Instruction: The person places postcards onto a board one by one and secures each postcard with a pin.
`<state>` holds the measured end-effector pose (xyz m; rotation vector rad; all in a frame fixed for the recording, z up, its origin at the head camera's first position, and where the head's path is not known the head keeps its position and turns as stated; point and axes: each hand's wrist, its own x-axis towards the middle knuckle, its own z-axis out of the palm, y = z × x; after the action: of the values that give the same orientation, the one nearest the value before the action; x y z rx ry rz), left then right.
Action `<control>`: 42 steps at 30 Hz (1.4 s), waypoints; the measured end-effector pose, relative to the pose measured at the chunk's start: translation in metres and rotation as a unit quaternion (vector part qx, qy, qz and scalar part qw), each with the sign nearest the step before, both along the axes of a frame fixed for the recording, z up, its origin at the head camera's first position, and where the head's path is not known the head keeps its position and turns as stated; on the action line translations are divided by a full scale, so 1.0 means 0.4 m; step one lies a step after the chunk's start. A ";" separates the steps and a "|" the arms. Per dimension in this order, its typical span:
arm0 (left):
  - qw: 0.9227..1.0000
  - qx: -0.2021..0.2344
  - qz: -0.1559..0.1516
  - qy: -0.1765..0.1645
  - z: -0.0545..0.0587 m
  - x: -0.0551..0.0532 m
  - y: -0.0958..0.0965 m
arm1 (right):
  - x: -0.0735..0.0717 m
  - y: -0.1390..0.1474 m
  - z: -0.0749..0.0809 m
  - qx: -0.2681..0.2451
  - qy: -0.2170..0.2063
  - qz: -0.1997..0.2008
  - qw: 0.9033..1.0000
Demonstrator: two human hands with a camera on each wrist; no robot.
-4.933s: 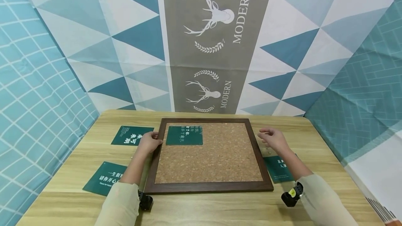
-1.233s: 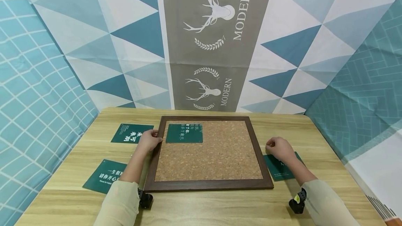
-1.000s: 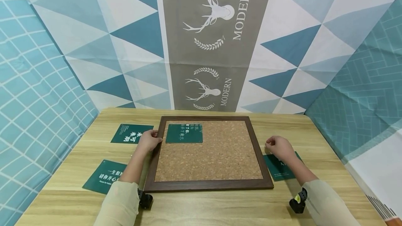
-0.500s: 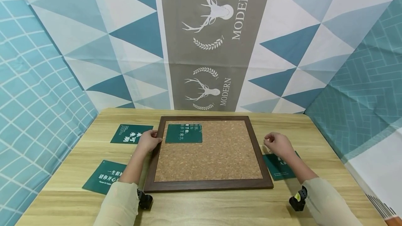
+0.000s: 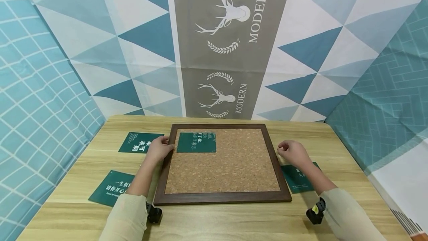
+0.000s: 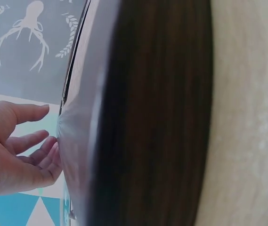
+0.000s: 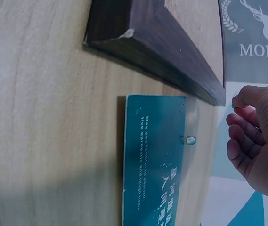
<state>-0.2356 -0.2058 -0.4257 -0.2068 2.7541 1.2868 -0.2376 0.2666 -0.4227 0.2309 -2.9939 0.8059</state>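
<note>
A cork board (image 5: pixel 230 170) in a dark brown frame lies on the table, with a green card (image 5: pixel 196 143) at its upper left. My left hand (image 5: pixel 158 148) rests on the left side of the frame; in the left wrist view its thumb and fingers are apart. Just off the board's right side, above the table, my right hand (image 5: pixel 294 151) pinches a tiny thing, probably a push pin, mostly hidden by thumb and forefinger. Its other fingers are loosely curled. In the right wrist view, a clear push pin (image 7: pixel 190 140) lies beside another green card (image 7: pixel 155 155).
Two more green cards, an upper one (image 5: pixel 138 143) and a lower one (image 5: pixel 112 189), lie left of the board, the latter partly behind the left forearm. The right forearm covers part of the right card. A patterned cloth backdrop (image 5: pixel 220 55) stands behind the table (image 5: pixel 207 222).
My right hand first came down towards the right card, its fingertips closing together. Over the last second it has moved up and left towards the frame. The left hand and board have stayed put.
</note>
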 end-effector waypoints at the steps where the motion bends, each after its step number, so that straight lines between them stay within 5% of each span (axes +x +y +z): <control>1: 1.000 -0.001 -0.002 0.004 0.000 0.000 0.002 | 0.000 -0.002 0.001 0.001 0.001 0.000 1.000; 21: 0.998 -0.006 -0.019 0.063 0.017 0.000 0.027 | -0.010 -0.067 0.025 0.014 0.031 0.037 0.999; 42: 0.996 -0.011 -0.049 0.072 0.022 -0.009 0.072 | -0.011 -0.121 0.026 -0.013 0.021 0.054 0.998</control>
<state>-0.2391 -0.1768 -0.4171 0.0200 2.8575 1.2967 -0.2419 0.2183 -0.4122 0.4074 -2.9513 0.8364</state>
